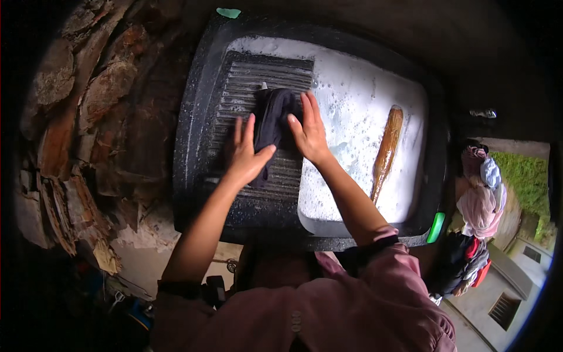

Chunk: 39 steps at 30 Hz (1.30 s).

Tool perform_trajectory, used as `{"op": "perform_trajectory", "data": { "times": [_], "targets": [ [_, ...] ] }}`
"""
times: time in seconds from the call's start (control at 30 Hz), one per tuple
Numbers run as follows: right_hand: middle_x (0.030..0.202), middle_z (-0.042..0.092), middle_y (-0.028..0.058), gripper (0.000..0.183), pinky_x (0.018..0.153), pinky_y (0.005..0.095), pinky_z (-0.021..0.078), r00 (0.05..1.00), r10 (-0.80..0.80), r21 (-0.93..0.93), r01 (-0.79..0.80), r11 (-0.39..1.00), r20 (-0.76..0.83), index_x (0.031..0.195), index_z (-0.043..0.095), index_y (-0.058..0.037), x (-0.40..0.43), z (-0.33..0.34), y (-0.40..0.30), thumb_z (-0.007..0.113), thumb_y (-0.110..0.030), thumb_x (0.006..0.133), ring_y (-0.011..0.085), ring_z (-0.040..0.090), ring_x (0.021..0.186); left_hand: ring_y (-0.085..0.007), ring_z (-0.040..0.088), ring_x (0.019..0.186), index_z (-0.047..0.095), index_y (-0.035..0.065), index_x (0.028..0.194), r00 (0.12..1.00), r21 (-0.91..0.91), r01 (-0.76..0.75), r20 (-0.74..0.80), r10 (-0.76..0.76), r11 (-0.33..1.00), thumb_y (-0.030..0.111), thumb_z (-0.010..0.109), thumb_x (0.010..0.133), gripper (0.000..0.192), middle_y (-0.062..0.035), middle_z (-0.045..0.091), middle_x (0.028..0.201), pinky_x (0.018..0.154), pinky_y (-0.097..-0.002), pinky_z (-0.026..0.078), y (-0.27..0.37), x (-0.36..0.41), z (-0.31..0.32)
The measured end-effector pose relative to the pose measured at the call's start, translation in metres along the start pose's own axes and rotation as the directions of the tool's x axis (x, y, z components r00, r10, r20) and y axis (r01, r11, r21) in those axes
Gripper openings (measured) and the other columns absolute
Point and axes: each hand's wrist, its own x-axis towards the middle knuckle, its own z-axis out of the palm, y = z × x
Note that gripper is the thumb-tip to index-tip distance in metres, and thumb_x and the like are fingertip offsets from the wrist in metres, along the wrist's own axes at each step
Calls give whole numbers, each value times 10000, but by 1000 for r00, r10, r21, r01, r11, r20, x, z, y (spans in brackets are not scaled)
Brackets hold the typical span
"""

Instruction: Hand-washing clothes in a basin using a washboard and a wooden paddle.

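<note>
A dark folded cloth point(276, 114) lies on the ribbed washboard point(239, 94) in the left part of a dark stone-like wash sink point(200, 101). My left hand point(251, 160) is at the cloth's lower left side, its fingers spread. Thumb and fingers apart, my right hand point(311, 136) is at the cloth's right side, over the border between the washboard and the suds. Neither hand grips the cloth; whether the fingertips touch it is hard to tell. White suds point(347, 101) fill the basin on the right. In them rests a wet wooden bat point(389, 145) with a narrow handle.
Split logs and bark point(101, 88) are stacked left of the sink. A green bar point(436, 227) sits on the front right rim, and a pale green piece point(228, 12) on the far left corner. Clothes point(481, 202) are heaped at the right, near an opening with grass.
</note>
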Motion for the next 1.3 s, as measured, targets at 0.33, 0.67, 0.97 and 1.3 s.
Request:
{"op": "perform_trajectory", "data": {
  "times": [0.33, 0.67, 0.97, 1.3],
  "targets": [
    [1303, 306, 128, 556, 977, 423, 270, 871, -146, -108, 221, 969, 468, 1226, 389, -88, 51, 45, -1, 560, -209, 711, 349, 262, 1206, -496, 148, 1210, 115, -166, 1230, 979, 132, -188, 105, 175, 973, -55, 465, 675, 665, -354, 92, 1307, 1013, -502, 143, 27, -12, 29],
    [1270, 378, 83, 540, 976, 408, 297, 689, -357, -42, 490, 871, 631, 1209, 419, -69, 69, 54, 5, 540, -145, 688, 312, 327, 1179, -544, 274, 1111, 240, -224, 1134, 968, 214, -213, 176, 177, 953, -41, 445, 691, 521, -431, 224, 1177, 951, -535, 248, 32, 5, 24],
    [1307, 347, 87, 466, 982, 459, 232, 806, -130, -299, 357, 885, 578, 1230, 408, -130, 69, 58, 9, 445, -352, 822, 247, 296, 1217, -456, 239, 1196, 260, -171, 1190, 980, 346, -198, 55, 191, 917, 46, 440, 711, 555, -346, 229, 1261, 1008, -457, 203, 36, -2, 46],
    [1338, 209, 209, 926, 943, 555, 260, 502, 864, -592, -708, 385, -39, 1354, 56, -169, -59, -149, 92, 638, -444, 688, 335, 259, 1222, -423, 162, 1240, 149, -105, 1274, 996, 458, -84, 37, 75, 885, 84, 476, 742, 653, -299, 104, 1343, 1029, -423, 171, 33, -5, 41]
  ]
}}
